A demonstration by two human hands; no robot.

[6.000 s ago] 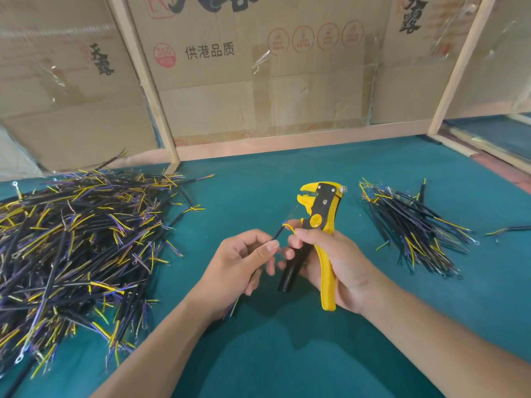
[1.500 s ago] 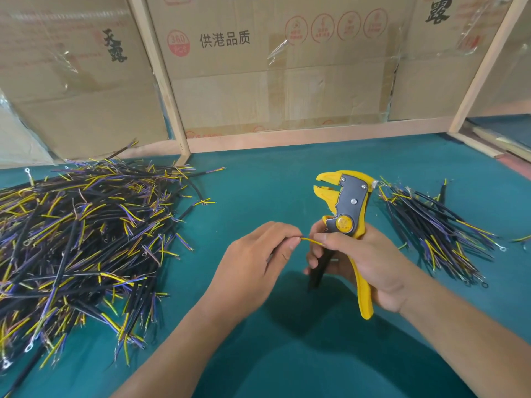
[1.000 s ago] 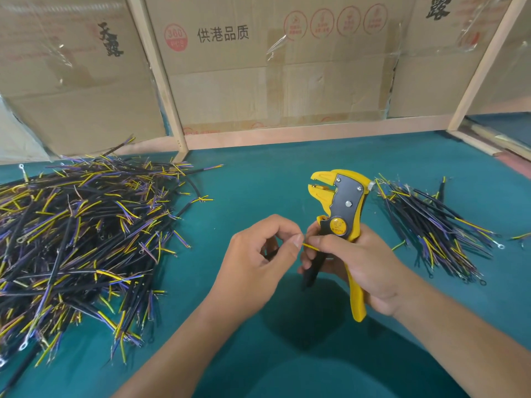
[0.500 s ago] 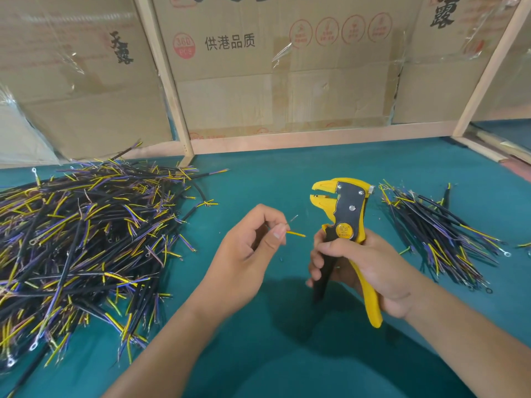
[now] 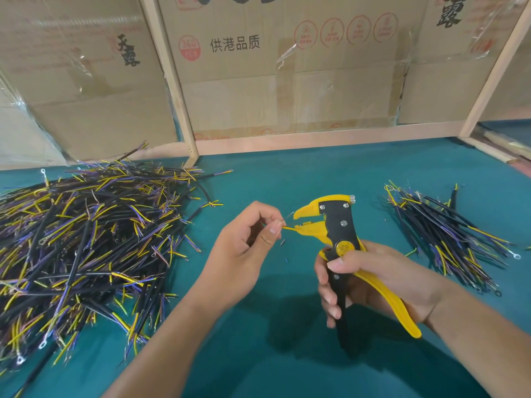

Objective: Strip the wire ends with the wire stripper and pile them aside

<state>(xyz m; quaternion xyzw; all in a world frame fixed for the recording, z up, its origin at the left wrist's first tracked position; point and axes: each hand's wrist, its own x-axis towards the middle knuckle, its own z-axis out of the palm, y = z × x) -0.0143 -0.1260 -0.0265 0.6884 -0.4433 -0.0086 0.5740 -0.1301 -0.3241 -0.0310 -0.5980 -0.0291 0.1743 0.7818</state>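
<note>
The left hand (image 5: 244, 254) pinches a yellow wire (image 5: 290, 228), its tip between the open jaws of the wire stripper (image 5: 339, 239) gripped by the right hand (image 5: 376, 280). A big wire heap (image 5: 86, 239) lies left on the teal worktop (image 5: 287, 179), a smaller pile (image 5: 442, 234) right.

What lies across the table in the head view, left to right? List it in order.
big wire pile → left hand → yellow wire → wire stripper → right hand → small wire pile

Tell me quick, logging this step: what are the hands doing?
Left hand: pinching a thin yellow wire at the stripper's jaws.
Right hand: gripping the wire stripper handles.
</note>
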